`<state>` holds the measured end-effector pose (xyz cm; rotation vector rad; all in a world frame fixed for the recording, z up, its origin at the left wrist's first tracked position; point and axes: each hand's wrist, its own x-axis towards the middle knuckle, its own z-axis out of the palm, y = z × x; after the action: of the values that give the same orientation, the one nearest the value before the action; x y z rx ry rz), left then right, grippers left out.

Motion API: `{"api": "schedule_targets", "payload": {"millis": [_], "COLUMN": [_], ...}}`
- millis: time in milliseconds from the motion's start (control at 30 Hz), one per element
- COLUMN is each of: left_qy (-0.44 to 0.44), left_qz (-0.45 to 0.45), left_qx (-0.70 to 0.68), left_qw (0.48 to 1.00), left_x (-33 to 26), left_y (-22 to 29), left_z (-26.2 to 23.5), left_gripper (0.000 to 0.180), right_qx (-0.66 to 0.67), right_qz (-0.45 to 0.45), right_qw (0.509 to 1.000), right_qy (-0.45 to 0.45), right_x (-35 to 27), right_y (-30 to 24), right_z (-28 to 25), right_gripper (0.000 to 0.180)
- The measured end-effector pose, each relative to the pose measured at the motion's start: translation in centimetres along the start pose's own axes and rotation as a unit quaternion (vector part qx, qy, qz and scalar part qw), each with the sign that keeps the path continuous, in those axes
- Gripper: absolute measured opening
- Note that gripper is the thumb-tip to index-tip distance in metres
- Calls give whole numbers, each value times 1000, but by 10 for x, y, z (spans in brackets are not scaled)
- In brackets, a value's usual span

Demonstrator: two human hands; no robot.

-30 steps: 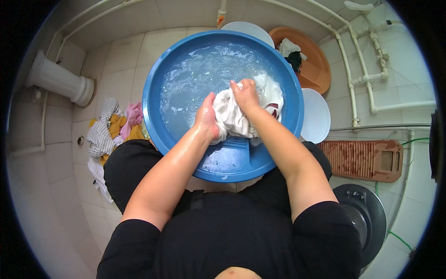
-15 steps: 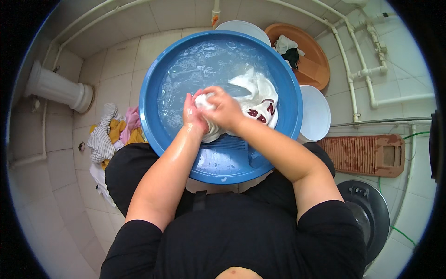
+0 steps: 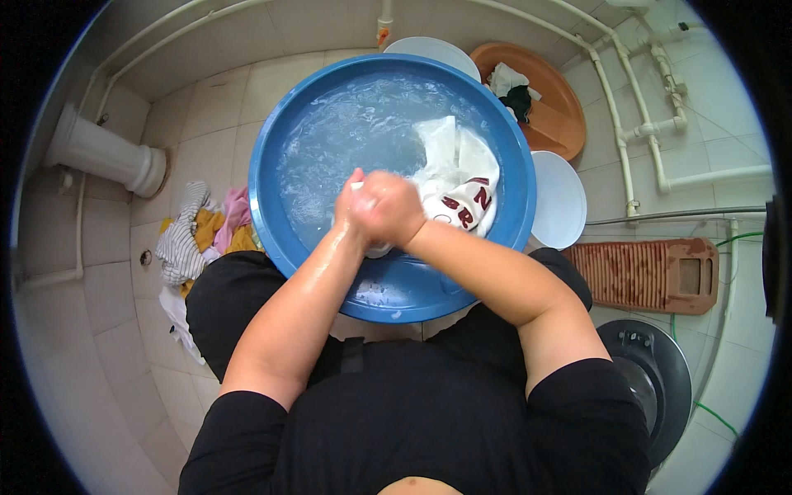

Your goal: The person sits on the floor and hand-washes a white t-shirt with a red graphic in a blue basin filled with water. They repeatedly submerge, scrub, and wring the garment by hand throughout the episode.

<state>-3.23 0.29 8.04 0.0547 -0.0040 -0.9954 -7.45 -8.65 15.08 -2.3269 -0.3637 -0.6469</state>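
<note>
Wet white cloth, part of a white garment (image 3: 445, 153) with dark red lettering, is squeezed between my two hands; only a small bit of it shows at their top. My left hand (image 3: 348, 213) is closed under and around it, its thumb side up. Over it, my right hand (image 3: 388, 206) is wrapped and slightly smeared by motion. To the right of my hands, the rest of the garment lies in the cloudy water (image 3: 355, 115) of a large blue basin (image 3: 268, 194). A ridged slope (image 3: 396, 289) at the basin's near side shows under my wrists.
Left of the basin lies a heap of clothes (image 3: 202, 235), striped, yellow and pink. A brown tub (image 3: 561, 124) with some clothes stands at the far right, near a white basin (image 3: 559, 198). Beside my right knee are a brown washboard (image 3: 635, 276) and a dark round lid-like thing (image 3: 672, 396).
My right hand has come down over the left, covering most of the held cloth. The garment in the water has spread and shifted slightly.
</note>
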Motion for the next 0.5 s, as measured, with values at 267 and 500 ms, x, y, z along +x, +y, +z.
{"api": "schedule_targets", "payload": {"millis": [267, 500], "left_qy": [344, 446], "left_qz": [27, 210], "left_qx": [40, 22], "left_qw": [938, 870], "left_x": [8, 6], "left_y": [-12, 4], "left_z": [60, 55], "left_gripper": [39, 39], "right_qx": [-52, 17], "right_qz": [256, 370], "right_qw": [965, 898], "right_qy": [14, -239], "right_x": [5, -21], "right_y": [61, 145], "right_z": [1, -23], "right_gripper": [27, 40]}}
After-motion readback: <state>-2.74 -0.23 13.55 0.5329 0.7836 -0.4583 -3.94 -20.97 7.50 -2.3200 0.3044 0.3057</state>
